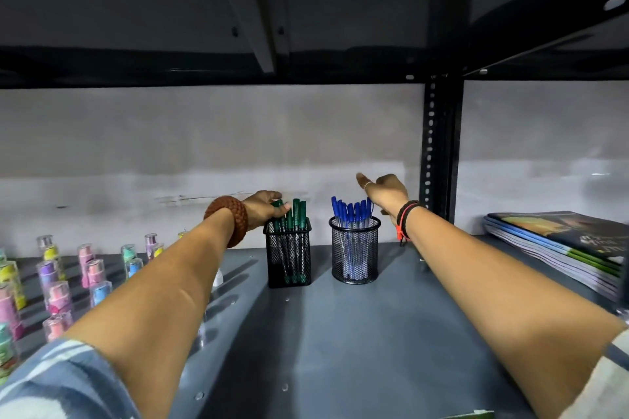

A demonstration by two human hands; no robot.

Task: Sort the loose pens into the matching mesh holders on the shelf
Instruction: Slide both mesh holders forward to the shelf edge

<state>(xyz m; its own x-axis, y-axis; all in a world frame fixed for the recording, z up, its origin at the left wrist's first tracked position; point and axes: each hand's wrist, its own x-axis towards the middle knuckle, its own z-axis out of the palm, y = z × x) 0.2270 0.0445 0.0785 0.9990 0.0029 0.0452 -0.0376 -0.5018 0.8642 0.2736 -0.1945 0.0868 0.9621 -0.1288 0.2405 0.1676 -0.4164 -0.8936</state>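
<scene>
A square black mesh holder (289, 253) stands at the back of the grey shelf and holds several green pens (295, 214). Right of it, a round black mesh holder (355, 253) holds several blue pens (352, 213). My left hand (267, 206) rests on the tops of the green pens, its fingers curled around one green cap. My right hand (384, 192) hovers just above and behind the blue pens, fingers spread, holding nothing.
Several small pastel bottles (54, 279) crowd the shelf's left side. A stack of notebooks (561, 241) lies at the right. A perforated black upright (439, 146) stands behind my right hand. The upper shelf hangs low overhead.
</scene>
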